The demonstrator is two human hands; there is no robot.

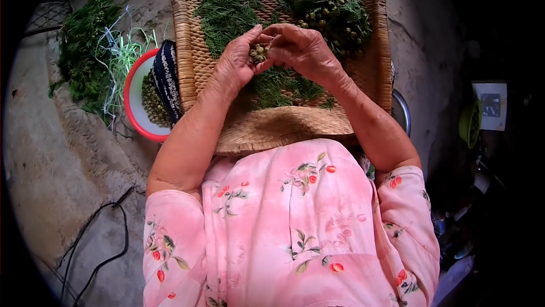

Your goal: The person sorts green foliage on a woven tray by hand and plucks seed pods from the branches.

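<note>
Above a woven tray [377, 80], my left hand [241, 57] is closed around several small round yellow-green seed cones [259, 52] that lie in its palm. My right hand [301, 48] is beside it, with bent fingers pinched together at the cones; what its fingertips hold is too small to make out. Feathery green sprigs [227, 14] lie on the tray beyond my left hand. A pile of sprigs with cones [335, 14] is at the tray's far right. Loose green bits [278, 88] lie below my hands.
Left of the tray stands a red-rimmed bowl [133, 111] of cones, with a dark patterned cloth [165, 74] over its edge. Green branches [82, 51] and pale plastic strings [126, 51] lie farther left. A black cable [126, 227] is on the floor. A green container [470, 122] is at right.
</note>
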